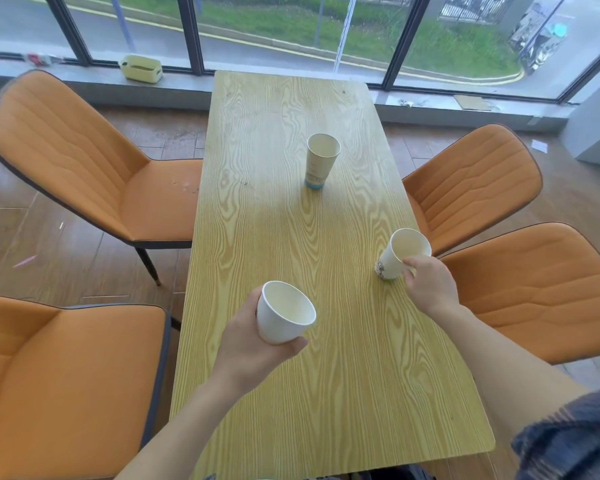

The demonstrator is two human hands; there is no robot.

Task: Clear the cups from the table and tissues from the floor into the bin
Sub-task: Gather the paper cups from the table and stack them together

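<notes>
My left hand (248, 344) holds a plain white paper cup (283, 313) above the near part of the wooden table (291, 393). My right hand (428, 284) grips a second white cup with a dark print (400, 252), tilted at the table's right edge. A taller cup with a blue base (320, 161) stands upright alone near the table's middle. A small white scrap (539, 146), possibly a tissue, lies on the floor at the far right. No bin is in view.
Orange chairs flank the table: two on the left (84, 161) (56, 386), two on the right (471, 181) (541, 289). A pale yellow box (141, 68) sits on the window sill. Small bits of litter (25, 260) dot the wooden floor at left.
</notes>
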